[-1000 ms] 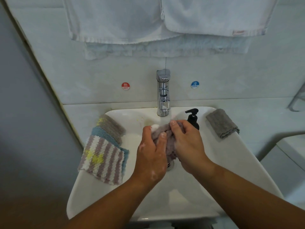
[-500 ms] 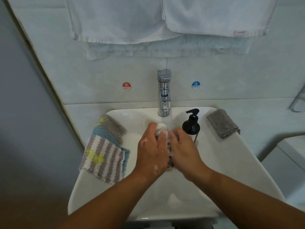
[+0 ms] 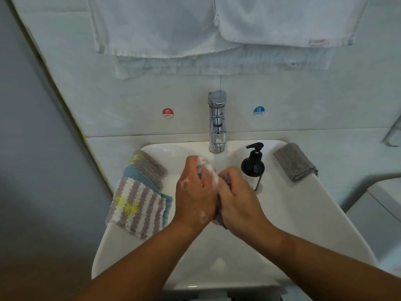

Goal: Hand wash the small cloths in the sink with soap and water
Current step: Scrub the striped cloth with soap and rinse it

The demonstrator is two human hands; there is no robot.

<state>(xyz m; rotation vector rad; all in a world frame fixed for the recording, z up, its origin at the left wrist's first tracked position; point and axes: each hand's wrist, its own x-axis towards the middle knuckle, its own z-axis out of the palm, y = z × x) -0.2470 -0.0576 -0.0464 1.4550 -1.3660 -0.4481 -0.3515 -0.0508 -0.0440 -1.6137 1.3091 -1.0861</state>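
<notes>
Over the white sink [image 3: 293, 224], my left hand [image 3: 194, 192] and my right hand [image 3: 237, 198] are pressed together around a small soapy grey-pink cloth [image 3: 208, 169]. Both hands grip it, and white foam shows at its top between my fingers. Most of the cloth is hidden by my hands. A stack of small cloths lies on the sink's left rim: a striped pink-and-white cloth [image 3: 138, 207] on top of a blue cloth [image 3: 135, 173], with a grey cloth [image 3: 149, 164] behind. Another folded grey cloth [image 3: 295, 161] sits on the right rim. A black soap pump bottle [image 3: 252, 167] stands right of my hands.
A chrome tap [image 3: 217, 122] rises behind the basin, with a red hot sticker [image 3: 168, 113] and a blue cold sticker [image 3: 259, 111] on the tiled wall. White towels [image 3: 217, 25] hang above. A wall closes in on the left.
My hands have closed tighter around the cloth and my right hand has slid back toward me, uncovering the soap bottle. More foam shows on the cloth.
</notes>
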